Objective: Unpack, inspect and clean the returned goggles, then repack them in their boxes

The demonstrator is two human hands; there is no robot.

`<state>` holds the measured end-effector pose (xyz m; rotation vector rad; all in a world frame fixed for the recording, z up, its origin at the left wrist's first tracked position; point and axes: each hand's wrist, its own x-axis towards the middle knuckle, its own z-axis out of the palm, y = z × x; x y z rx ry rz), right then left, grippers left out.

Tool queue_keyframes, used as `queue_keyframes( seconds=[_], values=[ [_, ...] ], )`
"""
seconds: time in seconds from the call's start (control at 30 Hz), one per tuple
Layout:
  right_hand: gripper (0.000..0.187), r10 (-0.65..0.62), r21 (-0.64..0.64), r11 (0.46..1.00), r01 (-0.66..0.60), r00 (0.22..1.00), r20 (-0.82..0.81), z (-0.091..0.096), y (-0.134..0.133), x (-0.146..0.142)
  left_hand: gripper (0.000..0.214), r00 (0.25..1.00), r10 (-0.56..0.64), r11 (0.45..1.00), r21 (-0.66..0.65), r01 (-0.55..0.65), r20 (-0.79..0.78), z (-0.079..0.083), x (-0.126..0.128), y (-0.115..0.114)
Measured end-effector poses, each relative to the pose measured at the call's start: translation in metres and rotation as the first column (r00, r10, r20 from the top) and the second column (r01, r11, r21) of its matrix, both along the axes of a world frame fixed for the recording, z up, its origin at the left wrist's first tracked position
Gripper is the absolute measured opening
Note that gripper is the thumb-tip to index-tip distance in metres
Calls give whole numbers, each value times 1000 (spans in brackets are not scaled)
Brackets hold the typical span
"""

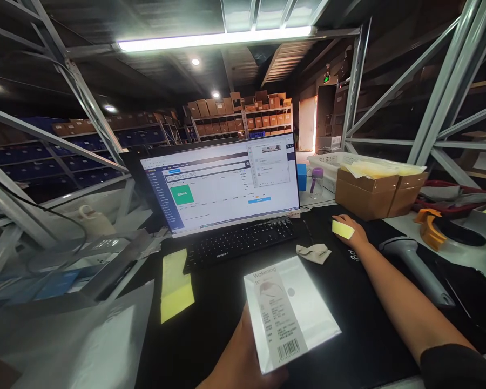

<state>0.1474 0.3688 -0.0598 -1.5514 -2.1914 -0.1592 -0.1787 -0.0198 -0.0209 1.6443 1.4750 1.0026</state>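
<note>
White and glossy, a rectangular box point(292, 315) sits in the left hand point(243, 343) toward the near edge of the black-matted tabletop point(214, 319), hiding most fingers. Nearer the right edge, the right hand point(359, 231) bears a yellow paper slip point(343, 229); whether its palm grips anything cannot be told.

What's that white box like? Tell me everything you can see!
The white box looks like smooth, shiny card. A grey strip along one face shows "Wakening", a picture, small print and a barcode; a grey dot sits beside it. No opening shows. The left hand holds it tilted over the black mat.
</note>
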Motion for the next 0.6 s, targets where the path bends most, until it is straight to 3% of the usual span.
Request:
queue_keyframes(
  seconds=[0.3, 0.43, 0.6],
  values=[
    [42, -11, 24, 1000, 12, 1000, -17, 0, 0, -3, 122, 998, -55, 997, 63, 53, 35, 14, 5, 4],
    [35, -37, 25, 999, 38, 999, -24, 2, -1, -6, 123, 999, -35, 997, 74, 33, 26, 11, 4, 5],
    [39, -42, 21, 999, 42, 999, -25, 2, -1, -6, 127, 999, -32, 998, 53, 30, 40, 5, 1, 4]
  ],
)
